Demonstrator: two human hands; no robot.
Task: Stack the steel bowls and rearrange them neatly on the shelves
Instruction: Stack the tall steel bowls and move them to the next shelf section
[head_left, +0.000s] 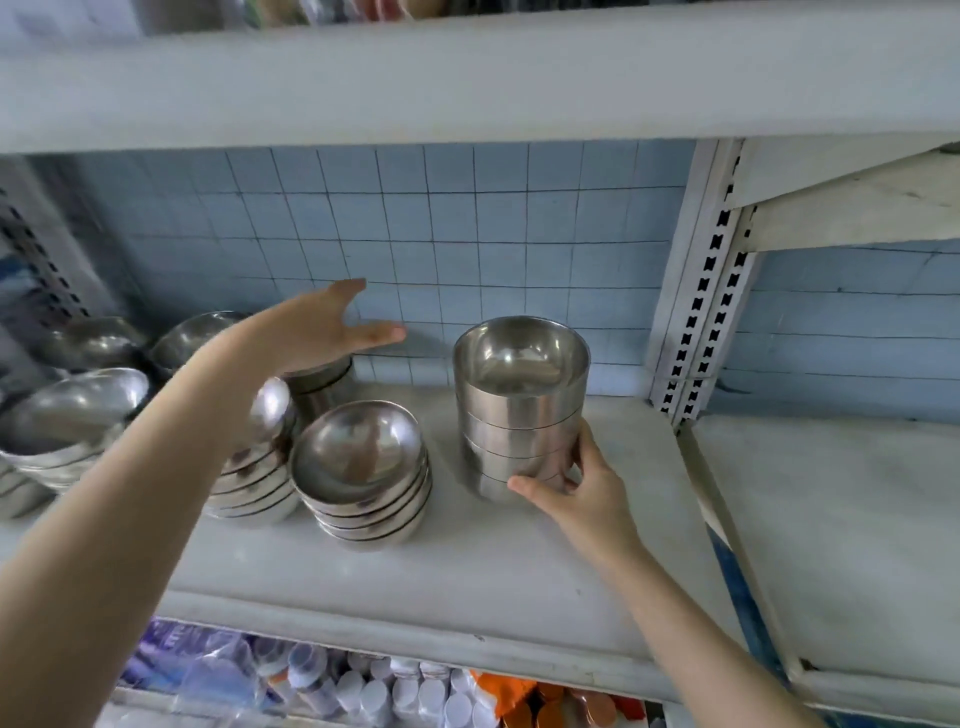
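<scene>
The right hand is wrapping fingers and thumb round the base of the straight-walled bowl stack, shiny steel bowls nesting upright on the grey shelf, while the left hand is hovering, fingers spread, above the rounded bowl stacks sitting nearby.

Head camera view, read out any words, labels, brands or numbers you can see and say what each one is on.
Nothing here can be read.
Purple packets on the lower shelf: pale lettering, too blurred to read.
White-capped bottles: no label legible.
Orange packets: no print legible.
Steel bowls: no stamp or mark visible.
</scene>
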